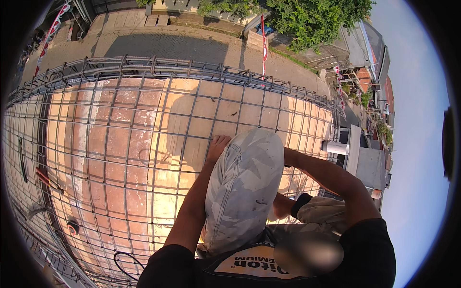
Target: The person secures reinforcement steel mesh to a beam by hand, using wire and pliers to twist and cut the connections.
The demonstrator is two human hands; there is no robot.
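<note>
Under me spreads a grid of thin steel bars, laid over wooden boards. My bent left knee, in pale camouflage trousers, rises between my arms and covers the work spot. Along its left side my left forearm reaches forward and down. Bare skin with short digits shows at its end; I cannot tell whether these are fingers or toes. My right forearm bends inward behind the knee. That knee hides my right hand, and whatever it holds does not show. A bare foot rests near the bars.
A bundled rebar beam cage runs along the far edge, above a street. At right a white pipe stands up by the edge. To the left lie a round red-and-black object and reddish handles; a black loop is lower down.
</note>
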